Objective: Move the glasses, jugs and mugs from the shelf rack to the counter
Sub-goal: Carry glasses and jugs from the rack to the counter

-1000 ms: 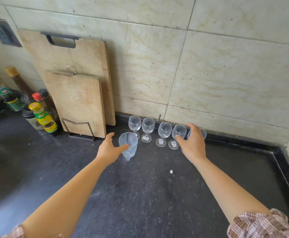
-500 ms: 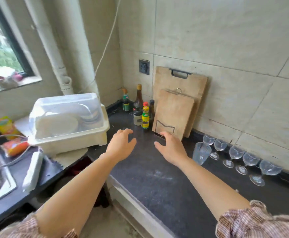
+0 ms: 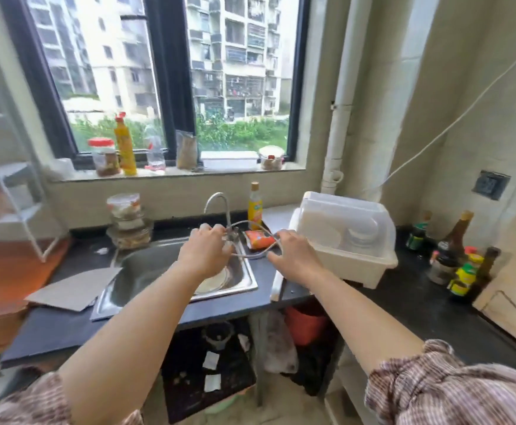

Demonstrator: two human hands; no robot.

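Now, held the left hand [image 3: 203, 256] out above the sink [image 3: 134, 271], just in front of the tap [image 3: 217, 200], with the fingers [image 3: 210, 233] loosely curled and gripping nothing. Kept the right hand [image 3: 293, 259] beside it over the sink's right edge, fingers [image 3: 276, 256] a little spread and just as empty. Showed a thin hose [image 3: 250, 223] looping from the tap between the two hands, close to the knuckles; could not tell whether it touched either hand.

Over on the far left, caught the white shelf rack [image 3: 8, 179], blurred, standing on a wooden table [image 3: 5, 271]; could not make out what sat on its shelves. Well apart from it, on the right, saw the dark tabletop [image 3: 419, 308] running along the tiled wall, with a cluster of sauce bottles [image 3: 465, 271] against a wooden cutting board [image 3: 511, 271] at the frame's edge. Between bottles and sink, spotted a white lidded dish box [image 3: 342, 240] holding plates.

Also picked out an orange packet [image 3: 259, 240] lying behind the hose, a yellow bottle [image 3: 255, 204] upright just behind that, a plate [image 3: 217, 283] down in the sink under the left wrist, and a grey sheet of cardboard [image 3: 72, 286] overlapping the sink's left rim. Up on the windowsill [image 3: 174, 176], noted jars and bottles in a row.
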